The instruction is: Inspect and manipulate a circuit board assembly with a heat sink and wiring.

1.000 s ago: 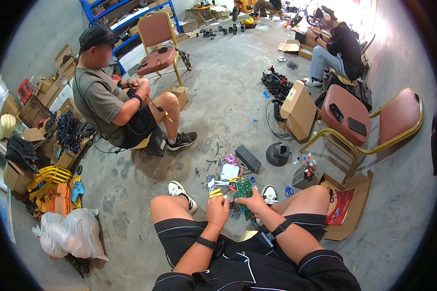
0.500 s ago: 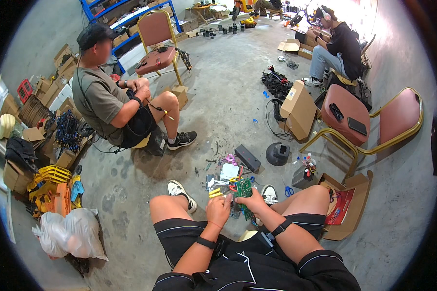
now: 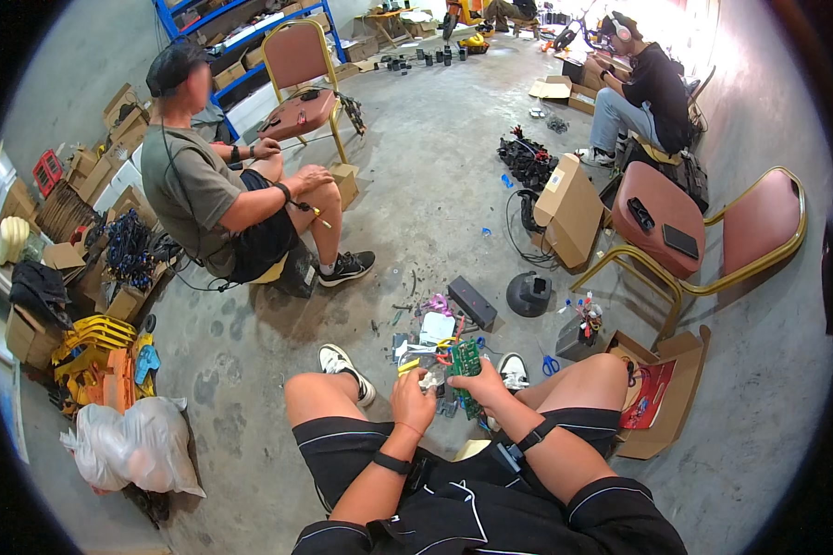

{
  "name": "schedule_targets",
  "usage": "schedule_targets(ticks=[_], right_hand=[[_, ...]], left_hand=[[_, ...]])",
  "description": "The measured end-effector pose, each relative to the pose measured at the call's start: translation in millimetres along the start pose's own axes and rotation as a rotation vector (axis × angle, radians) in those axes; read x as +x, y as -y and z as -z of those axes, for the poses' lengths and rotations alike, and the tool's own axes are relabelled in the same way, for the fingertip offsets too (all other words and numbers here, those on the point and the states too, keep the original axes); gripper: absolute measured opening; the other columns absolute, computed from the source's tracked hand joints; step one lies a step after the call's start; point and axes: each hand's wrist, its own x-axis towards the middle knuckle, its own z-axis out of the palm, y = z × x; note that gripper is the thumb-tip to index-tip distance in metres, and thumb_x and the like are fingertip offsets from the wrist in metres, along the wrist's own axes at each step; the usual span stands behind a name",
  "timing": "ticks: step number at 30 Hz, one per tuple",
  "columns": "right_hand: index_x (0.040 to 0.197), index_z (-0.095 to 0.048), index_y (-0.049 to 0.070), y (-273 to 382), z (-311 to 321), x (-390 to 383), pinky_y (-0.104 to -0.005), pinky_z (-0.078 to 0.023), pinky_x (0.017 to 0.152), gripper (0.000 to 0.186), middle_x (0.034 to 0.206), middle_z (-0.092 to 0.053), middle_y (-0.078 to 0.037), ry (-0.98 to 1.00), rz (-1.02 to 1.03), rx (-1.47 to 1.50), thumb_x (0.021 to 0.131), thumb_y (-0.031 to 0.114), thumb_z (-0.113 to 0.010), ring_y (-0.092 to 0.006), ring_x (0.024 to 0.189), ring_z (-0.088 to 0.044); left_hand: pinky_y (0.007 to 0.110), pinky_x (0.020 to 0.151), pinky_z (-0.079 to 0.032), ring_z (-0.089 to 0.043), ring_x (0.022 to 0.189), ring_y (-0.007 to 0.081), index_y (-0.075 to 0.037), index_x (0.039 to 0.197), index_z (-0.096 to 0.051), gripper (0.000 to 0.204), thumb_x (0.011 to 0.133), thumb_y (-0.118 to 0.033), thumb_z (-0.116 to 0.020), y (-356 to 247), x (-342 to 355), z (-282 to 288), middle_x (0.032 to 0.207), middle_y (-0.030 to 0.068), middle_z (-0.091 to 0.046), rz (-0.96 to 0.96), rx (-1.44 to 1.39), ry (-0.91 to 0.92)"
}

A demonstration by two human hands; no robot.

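Observation:
My right hand [image 3: 485,384] grips a green circuit board [image 3: 466,359], which stands tilted between my knees with the thumb across its face. Just left of it my left hand [image 3: 411,400] is closed, with a small whitish piece [image 3: 430,379] at its fingertips; its exact kind is too small to make out. The two hands are close together but apart. Beyond them on the floor lie pliers or tools with red and yellow handles [image 3: 445,343], yellow pieces [image 3: 408,367] and a white pad [image 3: 437,327]. Part of the board is hidden behind my right hand.
A dark oblong box [image 3: 472,302] and a black cone-shaped part [image 3: 529,294] stand ahead. Blue scissors [image 3: 551,365], a container of tools [image 3: 581,333] and an open carton [image 3: 685,393] are at right, near a chair [image 3: 657,222]. One co-worker [image 3: 190,176] sits left, another [image 3: 652,92] far right.
My left hand has drawn slightly down and left, and a whitish piece now shows at its fingertips. My right hand keeps the board. The left co-worker's hands have moved apart onto the legs.

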Motion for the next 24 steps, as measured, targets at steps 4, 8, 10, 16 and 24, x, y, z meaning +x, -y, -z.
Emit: schedule_targets(ticks=[4,8,10,16,24], right_hand=[[0.118,-0.056,0.001,-2.1,-1.0,0.6,-0.0321,-0.053,0.080,0.051,0.102,-0.068,-0.007,-0.065,0.034,0.095,0.076,0.009,-0.083,-0.0165,0.090,-0.066],[0.130,-0.051,0.001,-2.3,1.0,2.1,-0.0329,-0.052,0.086,0.061,0.113,-0.066,-0.008,0.021,0.057,0.361,0.078,0.009,-0.082,-0.0184,0.100,-0.065],[0.133,-0.049,0.000,-0.5,2.8,0.4,-0.0329,-0.052,0.087,0.063,0.115,-0.065,-0.009,0.021,0.058,0.386,0.079,0.010,-0.081,-0.0186,0.101,-0.065],[0.142,-0.043,-0.004,11.1,2.0,-13.1,-0.0338,-0.048,0.097,0.071,0.124,-0.062,-0.012,0.093,0.059,0.312,0.083,0.015,-0.079,-0.0197,0.113,-0.060],[0.145,-0.037,-0.006,11.5,-2.0,-11.6,-0.0344,-0.045,0.101,0.080,0.131,-0.057,-0.014,0.099,0.089,0.289,0.084,0.020,-0.082,-0.0205,0.119,-0.056]], left_hand=[[0.043,0.092,-0.048,-0.062,0.104,0.0350,-0.003,0.115,-0.063,0.033,0.089,-0.022,-0.072,-7.1,1.7,1.4,0.110,0.0164,-0.066,0.008,-0.037,-0.019],[0.039,0.095,-0.049,-0.063,0.108,0.0314,-0.001,0.124,-0.061,0.041,0.097,-0.032,-0.064,-14.5,2.4,3.2,0.116,0.0178,-0.067,0.004,-0.209,0.014],[0.035,0.097,-0.048,-0.063,0.113,0.0261,0.001,0.131,-0.058,0.046,0.102,-0.035,-0.058,-15.9,2.6,2.2,0.122,0.0167,-0.066,0.051,-0.489,0.097],[0.032,0.096,-0.048,-0.061,0.111,0.0190,0.003,0.135,-0.055,0.045,0.106,-0.031,-0.053,-7.0,5.0,-7.9,0.121,0.0123,-0.066,0.060,-0.589,0.230],[0.031,0.090,-0.050,-0.062,0.104,0.0190,0.002,0.130,-0.060,0.038,0.103,-0.025,-0.059,-1.1,6.0,-8.3,0.115,0.0127,-0.065,-0.039,-0.567,0.116]])
